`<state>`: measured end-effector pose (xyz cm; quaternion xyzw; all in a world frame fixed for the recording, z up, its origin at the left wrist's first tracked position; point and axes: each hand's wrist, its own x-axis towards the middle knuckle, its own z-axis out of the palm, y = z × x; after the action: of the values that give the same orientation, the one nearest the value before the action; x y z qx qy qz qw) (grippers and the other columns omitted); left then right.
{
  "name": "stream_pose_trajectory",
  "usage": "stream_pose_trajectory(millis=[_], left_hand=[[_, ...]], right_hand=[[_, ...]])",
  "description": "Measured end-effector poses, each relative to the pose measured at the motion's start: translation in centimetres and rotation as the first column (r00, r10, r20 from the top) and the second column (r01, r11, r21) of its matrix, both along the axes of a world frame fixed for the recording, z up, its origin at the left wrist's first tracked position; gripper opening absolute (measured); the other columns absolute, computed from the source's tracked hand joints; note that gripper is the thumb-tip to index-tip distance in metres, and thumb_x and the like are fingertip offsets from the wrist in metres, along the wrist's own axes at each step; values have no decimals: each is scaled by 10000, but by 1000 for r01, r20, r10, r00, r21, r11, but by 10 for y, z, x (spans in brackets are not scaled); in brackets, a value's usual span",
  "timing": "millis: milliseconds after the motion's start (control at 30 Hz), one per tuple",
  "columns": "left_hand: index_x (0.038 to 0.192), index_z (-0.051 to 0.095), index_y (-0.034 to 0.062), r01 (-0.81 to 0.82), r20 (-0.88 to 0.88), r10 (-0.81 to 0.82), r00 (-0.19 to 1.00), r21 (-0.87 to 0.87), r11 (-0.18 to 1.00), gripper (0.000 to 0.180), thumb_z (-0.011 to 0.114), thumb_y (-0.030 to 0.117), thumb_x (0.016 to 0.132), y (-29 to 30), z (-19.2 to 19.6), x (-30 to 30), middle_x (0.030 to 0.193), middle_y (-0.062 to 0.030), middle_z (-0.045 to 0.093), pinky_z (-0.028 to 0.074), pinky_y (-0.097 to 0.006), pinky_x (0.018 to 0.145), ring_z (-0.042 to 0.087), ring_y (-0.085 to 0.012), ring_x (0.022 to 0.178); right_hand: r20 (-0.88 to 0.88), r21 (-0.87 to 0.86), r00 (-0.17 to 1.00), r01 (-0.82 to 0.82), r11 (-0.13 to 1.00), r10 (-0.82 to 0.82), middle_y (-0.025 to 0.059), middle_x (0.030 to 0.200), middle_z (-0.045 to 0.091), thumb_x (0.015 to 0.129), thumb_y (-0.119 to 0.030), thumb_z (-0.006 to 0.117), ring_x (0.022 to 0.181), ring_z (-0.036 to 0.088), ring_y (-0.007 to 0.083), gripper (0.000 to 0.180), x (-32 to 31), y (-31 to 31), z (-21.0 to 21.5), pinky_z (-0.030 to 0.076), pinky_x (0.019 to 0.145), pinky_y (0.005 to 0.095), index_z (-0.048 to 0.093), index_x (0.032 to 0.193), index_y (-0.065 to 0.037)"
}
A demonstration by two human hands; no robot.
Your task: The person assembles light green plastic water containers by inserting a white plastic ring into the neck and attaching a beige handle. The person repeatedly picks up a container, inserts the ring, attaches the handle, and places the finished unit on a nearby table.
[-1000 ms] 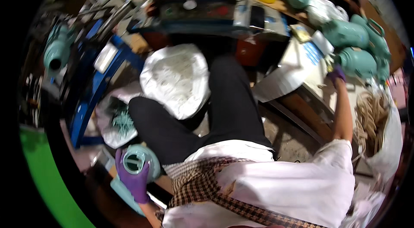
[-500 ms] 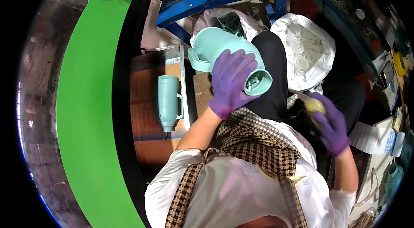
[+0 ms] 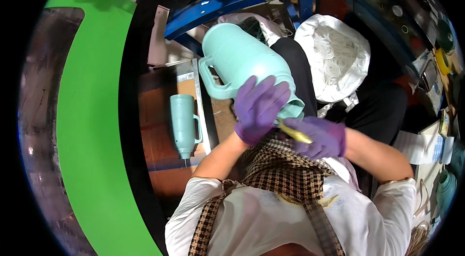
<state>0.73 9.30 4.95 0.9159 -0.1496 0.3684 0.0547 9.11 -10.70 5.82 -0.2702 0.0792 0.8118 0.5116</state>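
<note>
A large pale turquoise plastic thermos jug (image 3: 242,57) lies tilted across my lap, its handle at the left and its narrow open mouth (image 3: 293,108) toward me. My left hand (image 3: 259,108), in a purple glove, grips it near the neck, with the fingers laid over its side. My right hand (image 3: 317,137), gloved alike, is closed around a yellow-handled knife (image 3: 294,132) at the rim of the mouth. Motion blurs the knife, and its blade cannot be made out clearly. Whether it touches the rim, I cannot tell.
A second turquoise jug (image 3: 183,123) lies on a cardboard box (image 3: 155,135) at the left. Beyond my knees stand a white sack (image 3: 358,81) of whitish plastic rings and a blue bench (image 3: 232,6). A green machine panel (image 3: 92,130) rises at far left.
My right hand has swung left with the knife, from beside my right knee to the jug's mouth. The jug has turned, its mouth dropping nearer to me.
</note>
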Motion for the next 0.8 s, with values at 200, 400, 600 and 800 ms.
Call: stream_pose_trajectory(millis=[200, 400, 600, 800], left_hand=[[1089, 667, 75, 41, 68, -37, 997, -68, 997, 480, 671, 503, 872, 25, 18, 48, 1163, -108, 675, 382, -531, 1075, 599, -359, 1147], [1318, 575, -14, 62, 217, 204, 955, -814, 578, 742, 832, 68, 627, 100, 41, 60, 1349, -139, 593, 426, -373, 1083, 576, -262, 1210], [1378, 513, -20, -17, 308, 323, 895, -698, 715, 816, 820, 157, 643, 112, 61, 15, 1410, -168, 542, 381, -418, 1143, 514, -298, 1308], [1334, 518, 12, -137, 235, 249, 939, -408, 903, 830, 893, 204, 619, 94, 68, -55, 1432, -211, 503, 393, -471, 1139, 502, -346, 1327]], right_hand=[[508, 282, 805, 182, 942, -307, 82, 956, 626, 967, -270, 641, 610, 564, 100, 539, 5, 5, 0, 454, 542, 218, 436, 1434, -96], [994, 97, -1, 440, 893, -107, 68, 1024, 621, 987, -157, 620, 739, 631, 130, 327, 106, -35, -62, 518, 645, 288, 648, 1312, -140], [754, -390, -307, 502, 772, 581, 193, 1315, 534, 843, -249, 768, 1076, 648, 360, 363, 190, 10, -225, 529, 923, 446, 704, 1188, -155], [791, -244, -272, 681, 691, 548, 140, 895, 716, 819, -150, 754, 786, 710, 246, 277, 208, 20, -292, 551, 707, 381, 681, 1081, -97]])
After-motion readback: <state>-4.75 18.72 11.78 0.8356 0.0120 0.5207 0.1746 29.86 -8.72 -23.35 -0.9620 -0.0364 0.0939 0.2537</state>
